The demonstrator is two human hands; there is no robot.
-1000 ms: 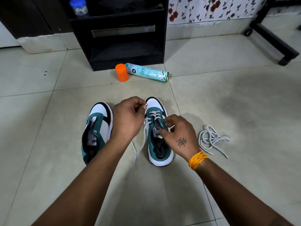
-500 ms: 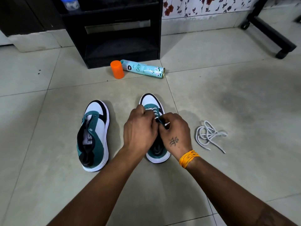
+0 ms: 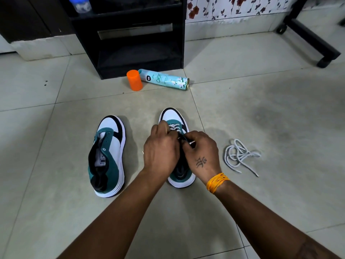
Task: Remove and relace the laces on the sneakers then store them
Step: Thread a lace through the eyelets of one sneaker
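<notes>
Pinching lace point(image 3: 174, 128) on right sneaker point(image 3: 180, 179), left hand point(image 3: 161, 152), right hand point(image 3: 202, 153), grips apparently closed

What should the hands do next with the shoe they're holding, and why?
Probably pull the lace end through the next eyelet of the right sneaker. Both the left hand and the right hand pinch its white lace, which crosses only near the toe. The left sneaker has none; a loose lace waits on the floor.
</notes>
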